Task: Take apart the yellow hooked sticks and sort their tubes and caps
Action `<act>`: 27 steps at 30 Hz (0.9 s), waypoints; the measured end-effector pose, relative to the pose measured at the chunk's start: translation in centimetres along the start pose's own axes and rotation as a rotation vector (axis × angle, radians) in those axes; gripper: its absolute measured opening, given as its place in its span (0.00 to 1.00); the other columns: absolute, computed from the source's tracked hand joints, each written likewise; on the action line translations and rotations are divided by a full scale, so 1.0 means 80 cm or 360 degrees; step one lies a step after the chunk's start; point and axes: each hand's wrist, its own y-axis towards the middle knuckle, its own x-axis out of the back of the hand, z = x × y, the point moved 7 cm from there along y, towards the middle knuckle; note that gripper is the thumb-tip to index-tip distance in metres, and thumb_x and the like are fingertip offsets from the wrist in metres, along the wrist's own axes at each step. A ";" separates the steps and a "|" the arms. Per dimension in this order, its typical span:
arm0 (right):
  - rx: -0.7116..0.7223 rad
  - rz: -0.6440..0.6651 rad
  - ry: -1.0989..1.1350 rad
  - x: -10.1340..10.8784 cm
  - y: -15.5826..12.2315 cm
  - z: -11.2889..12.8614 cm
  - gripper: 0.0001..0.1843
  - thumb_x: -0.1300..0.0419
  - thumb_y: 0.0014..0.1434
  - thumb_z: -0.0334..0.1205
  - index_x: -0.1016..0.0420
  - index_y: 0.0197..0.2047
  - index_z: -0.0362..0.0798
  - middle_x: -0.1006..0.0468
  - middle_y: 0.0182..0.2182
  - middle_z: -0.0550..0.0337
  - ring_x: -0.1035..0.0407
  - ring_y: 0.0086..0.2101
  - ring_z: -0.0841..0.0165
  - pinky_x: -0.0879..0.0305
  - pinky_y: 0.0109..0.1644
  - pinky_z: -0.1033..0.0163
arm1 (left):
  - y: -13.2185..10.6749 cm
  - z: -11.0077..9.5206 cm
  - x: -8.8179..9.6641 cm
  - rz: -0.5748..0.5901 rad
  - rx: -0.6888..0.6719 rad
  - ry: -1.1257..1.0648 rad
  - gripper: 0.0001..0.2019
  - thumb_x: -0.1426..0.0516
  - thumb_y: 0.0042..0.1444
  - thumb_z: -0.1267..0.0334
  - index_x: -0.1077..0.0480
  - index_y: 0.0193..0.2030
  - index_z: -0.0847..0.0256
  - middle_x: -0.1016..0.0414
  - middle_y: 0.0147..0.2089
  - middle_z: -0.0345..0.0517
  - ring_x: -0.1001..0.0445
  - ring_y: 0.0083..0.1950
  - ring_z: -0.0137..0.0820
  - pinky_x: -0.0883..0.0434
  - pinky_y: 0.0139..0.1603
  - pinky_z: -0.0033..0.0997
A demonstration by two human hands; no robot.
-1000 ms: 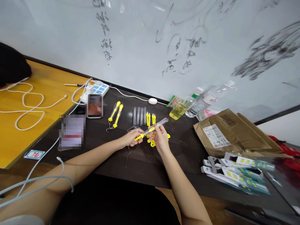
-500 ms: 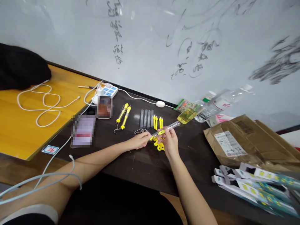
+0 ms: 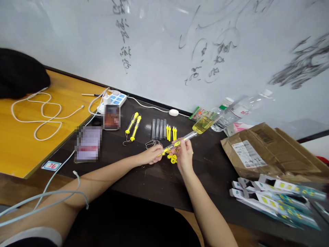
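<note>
My left hand (image 3: 152, 154) is closed around the lower end of a slim yellow rod (image 3: 166, 150). This rod runs into a clear plastic tube (image 3: 190, 134), which my right hand (image 3: 184, 158) pinches between thumb and fingers. The tube slants up to the right. Below my right hand lie several yellow rings (image 3: 173, 159), partly covered by it. Behind the hands stand a row of clear tubes (image 3: 157, 128) and several yellow rods (image 3: 168, 133). Wire hooks (image 3: 151, 143) lie by my left hand. Two yellow spring scales (image 3: 136, 128) with hooks rest farther left.
At the left are a phone (image 3: 112, 117), a power strip (image 3: 117, 99) and white cables (image 3: 59, 116). Bottles, one with yellow liquid (image 3: 203, 124), stand behind the tube. A brown parcel (image 3: 269, 151) and printed boxes (image 3: 277, 200) lie right. A whiteboard (image 3: 159, 51) rises behind.
The whole view has shifted slightly, so things appear a little farther left. Both hands keep their grip, and a bit more of the yellow rod shows by my left hand.
</note>
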 end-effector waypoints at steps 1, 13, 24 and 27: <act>0.0067 -0.0075 0.0027 0.011 0.005 0.006 0.15 0.41 0.57 0.51 0.38 0.34 0.50 0.27 0.28 0.67 0.38 0.17 0.80 0.36 0.18 0.73 | 0.000 0.002 0.001 -0.0006 0.0027 0.0006 0.07 0.54 0.61 0.59 0.45 0.33 0.58 0.47 0.19 0.29 0.53 0.14 0.18 0.54 0.13 0.15; 0.0147 -0.0200 0.0088 0.038 0.022 0.022 0.18 0.40 0.54 0.54 0.38 0.36 0.51 0.29 0.27 0.69 0.38 0.17 0.80 0.37 0.19 0.73 | 0.006 0.006 0.013 -0.0025 0.0135 -0.0046 0.03 0.54 0.54 0.65 0.43 0.35 0.58 0.38 0.19 0.32 0.54 0.12 0.18 0.55 0.10 0.15; -0.0126 -0.0080 -0.0272 0.032 0.028 -0.006 0.27 0.40 0.52 0.54 0.38 0.50 0.49 0.29 0.22 0.70 0.45 0.12 0.79 0.48 0.12 0.72 | 0.002 -0.014 0.025 -0.0265 -0.0206 -0.0338 0.18 0.50 0.59 0.46 0.42 0.30 0.61 0.35 0.25 0.36 0.52 0.13 0.14 0.57 0.11 0.14; -0.0196 0.0133 -0.0607 0.007 0.038 -0.023 0.33 0.40 0.51 0.53 0.44 0.55 0.47 0.31 0.19 0.72 0.45 0.11 0.77 0.50 0.13 0.71 | -0.001 -0.022 0.035 -0.0424 -0.0378 -0.0384 0.19 0.48 0.57 0.46 0.42 0.30 0.61 0.34 0.25 0.35 0.50 0.13 0.14 0.56 0.10 0.14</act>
